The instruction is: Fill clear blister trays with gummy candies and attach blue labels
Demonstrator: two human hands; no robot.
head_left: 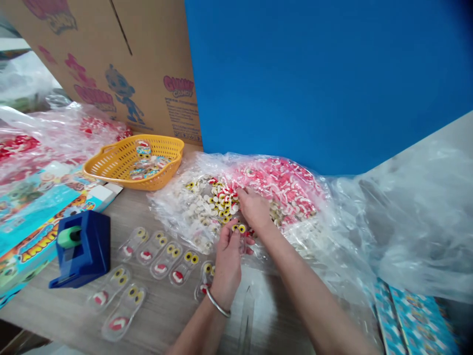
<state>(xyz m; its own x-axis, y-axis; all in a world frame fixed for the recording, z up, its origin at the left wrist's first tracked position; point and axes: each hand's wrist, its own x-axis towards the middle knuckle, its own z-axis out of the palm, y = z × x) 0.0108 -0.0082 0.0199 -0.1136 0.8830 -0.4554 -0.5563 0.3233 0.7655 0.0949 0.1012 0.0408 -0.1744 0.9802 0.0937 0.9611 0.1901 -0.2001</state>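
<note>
My left hand [228,251] is closed on a clear plastic blister tray [243,241] that has two yellow eye candies [238,228] at its top end. Just beyond it, my right hand [254,209] reaches into an open plastic bag [177,197] of loose gummies, fingers pinched together at the pile. Whatever its fingertips hold is hidden. Around them lie yellow-and-white eye candies [221,202], with pink-and-white mouth-shaped gummies [284,182] under plastic to the right. Several filled trays [162,259], each with two eyes and a red-and-white mouth, lie on the table at left.
An orange basket [107,170] holds several small packs. A blue tape dispenser [90,251] stands at left by printed cartons [40,212]. Behind are a cardboard box [148,44] and a blue panel [325,84]. Clear plastic [417,212] spreads at right over blue printed boxes [421,315].
</note>
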